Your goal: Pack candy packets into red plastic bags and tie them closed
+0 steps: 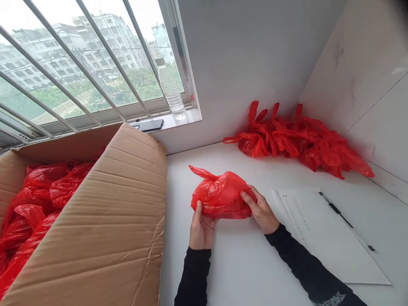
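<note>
Grasping a red plastic bag at both ends

The left hand gripped the bag's left end, its thumb against the near side, while the right hand clasped the other end, thumb laid over the plastic. The bag was in front of the person, over the white counter; whether its underside touched the surface could not be told. One loose end stuck out toward the upper left.

To the left stood an open cardboard box with more red bags inside. Beyond the hands, a cluster of red bags lay along the wall. A pen rested on a white pad to the right, near the right sleeve. On the windowsill stood a clear bottle, just beside a dark phone.
</note>
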The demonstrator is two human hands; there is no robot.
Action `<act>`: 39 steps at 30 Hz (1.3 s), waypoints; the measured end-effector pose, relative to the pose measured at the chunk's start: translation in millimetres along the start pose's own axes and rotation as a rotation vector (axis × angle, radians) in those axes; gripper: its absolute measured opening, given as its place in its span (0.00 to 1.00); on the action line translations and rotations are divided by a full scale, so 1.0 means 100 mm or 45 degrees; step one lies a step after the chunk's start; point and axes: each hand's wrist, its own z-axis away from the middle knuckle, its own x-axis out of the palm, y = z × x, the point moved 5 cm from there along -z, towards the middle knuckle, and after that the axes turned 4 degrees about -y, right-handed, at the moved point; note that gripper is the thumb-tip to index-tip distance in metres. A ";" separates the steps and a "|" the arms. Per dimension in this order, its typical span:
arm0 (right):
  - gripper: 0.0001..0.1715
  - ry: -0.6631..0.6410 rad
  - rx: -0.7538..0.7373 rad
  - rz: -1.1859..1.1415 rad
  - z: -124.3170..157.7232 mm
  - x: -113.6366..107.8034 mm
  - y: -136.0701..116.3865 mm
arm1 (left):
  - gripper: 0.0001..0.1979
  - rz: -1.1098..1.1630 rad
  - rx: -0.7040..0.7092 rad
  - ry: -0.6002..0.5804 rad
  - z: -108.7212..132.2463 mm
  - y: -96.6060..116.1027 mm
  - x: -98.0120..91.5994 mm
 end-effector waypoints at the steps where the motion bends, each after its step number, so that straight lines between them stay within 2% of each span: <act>1: 0.17 -0.034 0.007 -0.013 0.00 0.00 -0.01 | 0.19 -0.011 0.015 0.021 -0.01 -0.01 -0.01; 4: 0.20 -0.100 0.040 -0.094 0.00 -0.01 -0.01 | 0.17 -0.013 0.081 0.047 -0.01 -0.01 -0.03; 10: 0.20 0.015 0.208 -0.234 0.04 -0.08 0.05 | 0.21 0.017 0.103 -0.116 0.07 -0.04 0.09; 12: 0.22 -0.038 0.215 -0.251 0.07 -0.06 0.02 | 0.21 -0.076 0.137 -0.088 0.07 -0.05 0.08; 15: 0.31 -0.217 0.176 -0.200 0.11 0.03 -0.05 | 0.20 -0.208 0.159 -0.013 0.05 -0.08 0.03; 17: 0.32 -0.257 0.133 -0.163 0.12 0.05 -0.08 | 0.21 -0.254 0.165 0.031 0.03 -0.09 0.00; 21: 0.25 -0.137 0.178 -0.102 0.11 -0.01 -0.02 | 0.22 -0.257 0.163 0.079 0.06 -0.08 -0.03; 27: 0.23 -0.024 0.291 -0.203 0.09 -0.08 0.06 | 0.21 -0.091 0.055 -0.108 0.13 -0.09 0.09; 31: 0.23 -0.007 0.310 -0.197 0.08 -0.10 0.07 | 0.20 -0.197 0.085 -0.070 0.12 -0.10 0.06; 34: 0.26 -0.066 0.272 -0.173 0.10 -0.07 0.03 | 0.18 -0.256 0.111 -0.014 0.09 -0.11 0.02; 37: 0.29 -0.193 0.146 -0.152 0.11 0.00 -0.05 | 0.18 -0.263 0.134 0.038 0.07 -0.10 -0.01; 39: 0.26 -0.224 0.108 -0.139 0.12 0.02 -0.08 | 0.18 -0.254 0.136 0.051 0.07 -0.09 -0.02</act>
